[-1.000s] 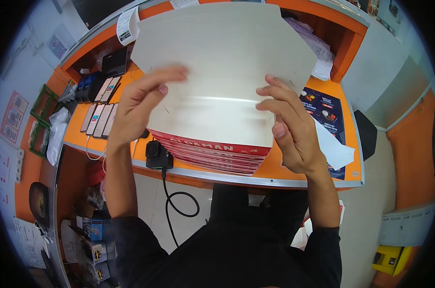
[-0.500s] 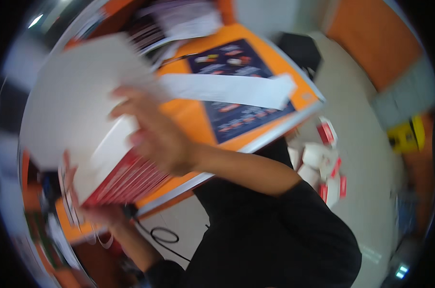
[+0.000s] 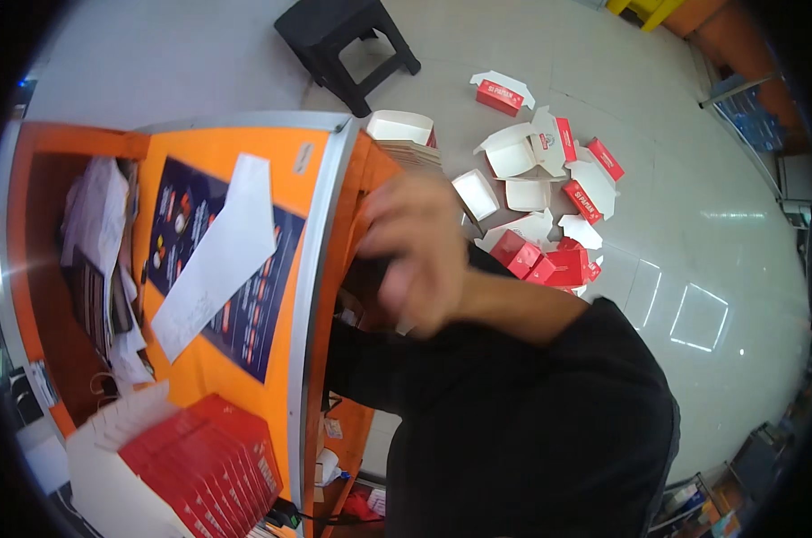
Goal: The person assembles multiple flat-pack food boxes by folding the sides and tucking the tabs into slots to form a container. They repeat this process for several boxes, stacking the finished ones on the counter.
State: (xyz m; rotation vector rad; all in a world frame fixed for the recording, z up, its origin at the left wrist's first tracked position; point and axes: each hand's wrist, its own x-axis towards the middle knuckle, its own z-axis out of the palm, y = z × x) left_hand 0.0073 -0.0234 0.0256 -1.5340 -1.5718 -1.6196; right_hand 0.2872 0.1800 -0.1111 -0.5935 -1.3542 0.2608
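My right hand [image 3: 416, 247] is raised beside the desk's metal-trimmed edge, blurred by motion. Its fingers are loosely bent and apart from the thumb, with nothing seen between them. My left hand is out of view. At the lower left, a nested stack of red-and-white folded paper food boxes [image 3: 213, 462] rests on the orange desk [image 3: 191, 148], touched by neither visible hand. Beyond my right hand, several opened red-and-white boxes [image 3: 511, 152] lie scattered on the floor, near a stack of pale cartons [image 3: 406, 154] by the desk.
A white paper strip [image 3: 217, 255] lies across a dark printed sheet [image 3: 267, 300] on the desk. Papers and bags [image 3: 101, 233] fill a shelf on the left. A black stool [image 3: 338, 36] stands on the tiled floor [image 3: 639, 99] beyond the desk's far corner.
The box stack that both hands held is now on the desk, let go. My right hand has moved away from it, and the view has swung right toward the floor. The left hand has left the view.
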